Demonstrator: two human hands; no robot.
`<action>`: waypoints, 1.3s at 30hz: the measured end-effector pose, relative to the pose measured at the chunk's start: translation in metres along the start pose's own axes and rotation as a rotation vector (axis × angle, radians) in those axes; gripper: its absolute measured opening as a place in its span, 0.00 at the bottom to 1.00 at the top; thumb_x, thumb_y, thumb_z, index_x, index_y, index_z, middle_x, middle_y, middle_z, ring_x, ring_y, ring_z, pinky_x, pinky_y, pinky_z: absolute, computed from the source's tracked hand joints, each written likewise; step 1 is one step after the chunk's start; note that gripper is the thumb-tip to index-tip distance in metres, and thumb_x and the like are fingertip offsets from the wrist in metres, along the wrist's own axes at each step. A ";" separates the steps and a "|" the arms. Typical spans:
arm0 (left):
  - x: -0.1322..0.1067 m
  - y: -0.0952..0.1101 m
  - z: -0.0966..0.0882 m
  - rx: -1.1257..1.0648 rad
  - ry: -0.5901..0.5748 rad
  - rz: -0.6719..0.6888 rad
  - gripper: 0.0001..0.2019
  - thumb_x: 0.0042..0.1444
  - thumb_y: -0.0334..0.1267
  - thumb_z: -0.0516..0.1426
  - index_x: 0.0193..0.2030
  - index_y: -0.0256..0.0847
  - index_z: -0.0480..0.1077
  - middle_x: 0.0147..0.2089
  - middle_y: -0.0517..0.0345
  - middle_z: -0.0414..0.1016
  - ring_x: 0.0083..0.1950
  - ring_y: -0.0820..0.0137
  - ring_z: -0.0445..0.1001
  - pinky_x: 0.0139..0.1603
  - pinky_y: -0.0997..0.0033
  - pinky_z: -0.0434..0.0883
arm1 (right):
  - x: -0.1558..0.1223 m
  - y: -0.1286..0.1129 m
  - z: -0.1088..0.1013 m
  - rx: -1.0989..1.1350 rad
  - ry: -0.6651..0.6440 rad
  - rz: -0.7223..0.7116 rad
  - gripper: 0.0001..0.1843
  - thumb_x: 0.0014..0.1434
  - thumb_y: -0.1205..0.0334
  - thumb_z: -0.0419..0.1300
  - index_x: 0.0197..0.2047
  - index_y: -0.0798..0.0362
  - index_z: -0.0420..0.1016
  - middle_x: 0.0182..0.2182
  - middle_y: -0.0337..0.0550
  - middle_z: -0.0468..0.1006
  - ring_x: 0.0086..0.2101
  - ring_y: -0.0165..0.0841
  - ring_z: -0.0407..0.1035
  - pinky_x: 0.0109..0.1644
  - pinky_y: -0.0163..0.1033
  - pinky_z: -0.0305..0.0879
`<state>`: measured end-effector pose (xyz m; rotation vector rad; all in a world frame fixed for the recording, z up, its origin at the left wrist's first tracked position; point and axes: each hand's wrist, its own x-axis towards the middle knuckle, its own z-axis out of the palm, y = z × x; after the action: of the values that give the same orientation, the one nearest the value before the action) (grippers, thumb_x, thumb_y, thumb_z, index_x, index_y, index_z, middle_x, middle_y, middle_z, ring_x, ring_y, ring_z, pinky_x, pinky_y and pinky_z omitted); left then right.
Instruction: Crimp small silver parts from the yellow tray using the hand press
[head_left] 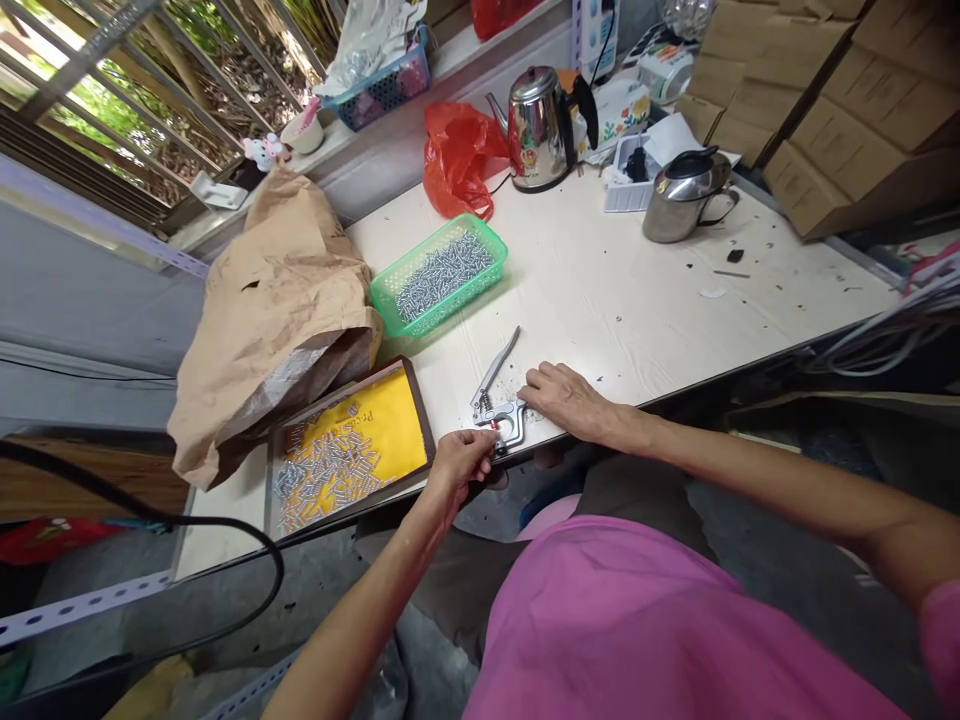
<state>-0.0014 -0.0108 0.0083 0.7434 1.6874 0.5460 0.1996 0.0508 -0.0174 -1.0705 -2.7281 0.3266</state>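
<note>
Both hands meet at the small lever press (501, 415) on the bench (637, 290) edge: left hand (461, 462) pinches a part at it, right hand (566, 398) lies flat just beside, handle angled away.

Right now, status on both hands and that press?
Left hand pinching at hand press. Right hand resting flat beside it. Tray of pins left; nothing blocking.

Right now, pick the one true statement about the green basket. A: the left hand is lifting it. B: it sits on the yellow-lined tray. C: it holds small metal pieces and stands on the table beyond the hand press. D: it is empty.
C: the green basket is full of small metal pieces and stands on the table beyond the hand press, where both the left hand and right hand are.
</note>
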 end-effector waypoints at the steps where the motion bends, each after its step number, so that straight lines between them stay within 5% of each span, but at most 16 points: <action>1: 0.000 0.000 0.000 -0.006 0.000 0.000 0.17 0.43 0.46 0.66 0.21 0.36 0.66 0.12 0.65 0.63 0.12 0.82 0.56 0.12 0.81 0.51 | 0.001 0.003 -0.003 0.026 -0.013 -0.007 0.09 0.64 0.62 0.54 0.42 0.56 0.74 0.42 0.51 0.71 0.43 0.39 0.62 0.44 0.42 0.56; 3: 0.000 -0.001 0.000 -0.017 0.003 0.005 0.16 0.43 0.45 0.66 0.22 0.35 0.67 0.13 0.65 0.64 0.12 0.82 0.56 0.12 0.81 0.52 | 0.008 0.013 -0.008 0.056 -0.020 -0.032 0.15 0.62 0.57 0.57 0.50 0.55 0.71 0.49 0.53 0.69 0.47 0.41 0.62 0.48 0.43 0.58; 6: 0.000 -0.003 0.001 -0.010 0.013 0.010 0.15 0.43 0.45 0.65 0.22 0.35 0.67 0.13 0.66 0.63 0.12 0.82 0.56 0.12 0.82 0.53 | 0.026 0.035 -0.014 0.020 -0.034 -0.086 0.40 0.52 0.49 0.66 0.62 0.58 0.60 0.60 0.62 0.60 0.57 0.49 0.55 0.55 0.51 0.55; 9: -0.001 -0.005 0.002 -0.001 0.026 0.020 0.16 0.42 0.46 0.65 0.22 0.35 0.67 0.13 0.66 0.63 0.12 0.82 0.57 0.12 0.82 0.53 | 0.047 0.052 -0.016 -0.027 -0.114 -0.164 0.51 0.43 0.41 0.69 0.63 0.60 0.58 0.60 0.63 0.60 0.59 0.54 0.50 0.58 0.57 0.52; 19: -0.007 -0.008 0.001 0.163 0.076 0.051 0.18 0.49 0.51 0.60 0.23 0.37 0.67 0.14 0.65 0.62 0.13 0.79 0.57 0.16 0.78 0.54 | 0.054 0.038 -0.035 -0.110 -0.247 -0.137 0.31 0.49 0.41 0.65 0.45 0.60 0.73 0.44 0.54 0.71 0.46 0.46 0.61 0.51 0.52 0.54; 21: -0.011 -0.007 0.003 0.377 0.191 0.216 0.16 0.54 0.50 0.57 0.27 0.37 0.70 0.19 0.61 0.67 0.18 0.75 0.63 0.21 0.75 0.60 | 0.049 0.037 -0.033 -0.096 -0.220 -0.148 0.26 0.53 0.43 0.64 0.42 0.59 0.73 0.42 0.52 0.71 0.46 0.45 0.61 0.52 0.52 0.53; 24: -0.010 0.001 0.010 0.740 0.352 0.606 0.12 0.56 0.44 0.58 0.41 0.39 0.73 0.38 0.52 0.75 0.37 0.66 0.73 0.38 0.68 0.70 | 0.042 0.036 -0.029 -0.082 -0.183 -0.162 0.23 0.54 0.46 0.65 0.42 0.59 0.74 0.41 0.51 0.71 0.46 0.44 0.61 0.53 0.52 0.52; 28: 0.013 0.019 0.022 1.073 0.266 0.901 0.26 0.53 0.41 0.62 0.57 0.37 0.64 0.56 0.45 0.69 0.56 0.57 0.65 0.56 0.58 0.66 | 0.037 0.033 -0.033 -0.107 -0.199 -0.149 0.26 0.52 0.49 0.67 0.46 0.61 0.73 0.44 0.54 0.71 0.47 0.45 0.61 0.50 0.49 0.55; 33: 0.039 0.040 0.029 1.253 0.136 0.888 0.30 0.54 0.44 0.61 0.61 0.36 0.58 0.54 0.45 0.68 0.53 0.57 0.65 0.54 0.57 0.66 | 0.033 0.033 -0.049 -0.078 -0.323 -0.082 0.31 0.50 0.53 0.69 0.53 0.62 0.69 0.46 0.56 0.70 0.45 0.45 0.62 0.42 0.44 0.59; 39: 0.040 0.053 0.032 1.303 0.088 0.839 0.20 0.53 0.46 0.61 0.50 0.36 0.69 0.45 0.49 0.69 0.48 0.59 0.66 0.48 0.62 0.67 | 0.034 0.033 -0.044 -0.109 -0.299 -0.062 0.12 0.55 0.61 0.65 0.40 0.59 0.76 0.39 0.53 0.74 0.43 0.42 0.65 0.40 0.40 0.58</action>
<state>0.0338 0.0534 0.0107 2.4337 1.6308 -0.0812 0.2075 0.1036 0.0187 -1.0353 -3.0685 0.3587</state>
